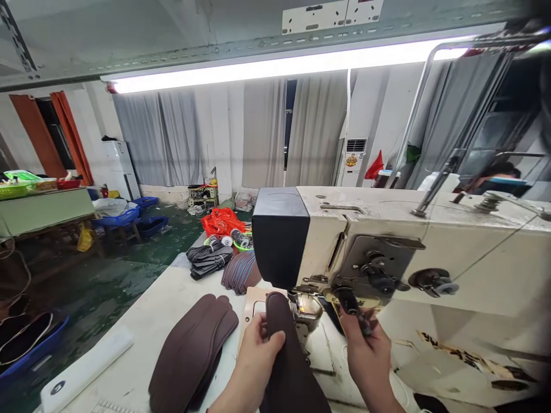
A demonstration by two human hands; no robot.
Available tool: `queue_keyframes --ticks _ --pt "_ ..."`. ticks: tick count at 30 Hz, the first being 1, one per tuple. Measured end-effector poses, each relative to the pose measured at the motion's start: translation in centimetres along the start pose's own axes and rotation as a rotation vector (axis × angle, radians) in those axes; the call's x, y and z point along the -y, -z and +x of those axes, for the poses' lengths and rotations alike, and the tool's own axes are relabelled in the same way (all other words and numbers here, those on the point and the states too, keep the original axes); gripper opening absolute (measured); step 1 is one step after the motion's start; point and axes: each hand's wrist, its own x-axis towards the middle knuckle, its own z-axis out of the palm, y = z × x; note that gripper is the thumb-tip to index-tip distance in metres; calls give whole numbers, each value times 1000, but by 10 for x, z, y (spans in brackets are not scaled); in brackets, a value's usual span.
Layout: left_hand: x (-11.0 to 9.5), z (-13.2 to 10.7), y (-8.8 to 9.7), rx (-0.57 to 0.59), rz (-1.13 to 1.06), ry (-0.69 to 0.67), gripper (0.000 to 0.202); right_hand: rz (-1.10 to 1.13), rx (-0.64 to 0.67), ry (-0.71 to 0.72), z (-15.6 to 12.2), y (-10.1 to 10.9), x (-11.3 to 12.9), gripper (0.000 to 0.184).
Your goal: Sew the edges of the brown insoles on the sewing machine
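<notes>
My left hand [257, 350] is closed on a dark brown leather piece [286, 367], pinching its upper left edge and holding it against the presser foot [303, 307] of a cream sewing machine [387, 252]. My right hand [368, 350] is closed round a small black lever or tool [350, 307] just right of the needle area. A stack of the same brown pieces [191, 350] lies on the table to the left of my left hand.
Bundles of dark pieces [210, 259] and striped pieces [241, 272], thread spools and a red bag [221, 221] lie at the table's far end. A white block [86, 367] sits at the table's left edge. Blue crates [129, 217] stand on the green floor.
</notes>
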Motion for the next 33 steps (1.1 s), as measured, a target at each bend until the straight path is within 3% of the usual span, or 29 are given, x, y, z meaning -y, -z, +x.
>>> queue_keyframes --ticks 3,8,13,17,20,26,33 --pt "-4 9 -9 10 39 41 42 14 28 59 6 0 -8 33" --pt "-7 20 -16 9 49 -4 47 -47 208 181 -2 7 -22 26" --pt "-8 32 -22 12 106 -99 38 -204 155 334 -20 10 -33 27" --pt "-1 41 -24 17 165 -192 28 -181 508 383 -19 7 -22 32" --pt "3 47 -23 -4 187 -195 29 -185 661 413 -10 4 -12 36" --pt "0 51 -25 -7 204 -183 31 -175 745 407 1 5 -5 39" --pt "4 50 -21 47 161 -184 35 -205 742 409 3 6 -3 36"
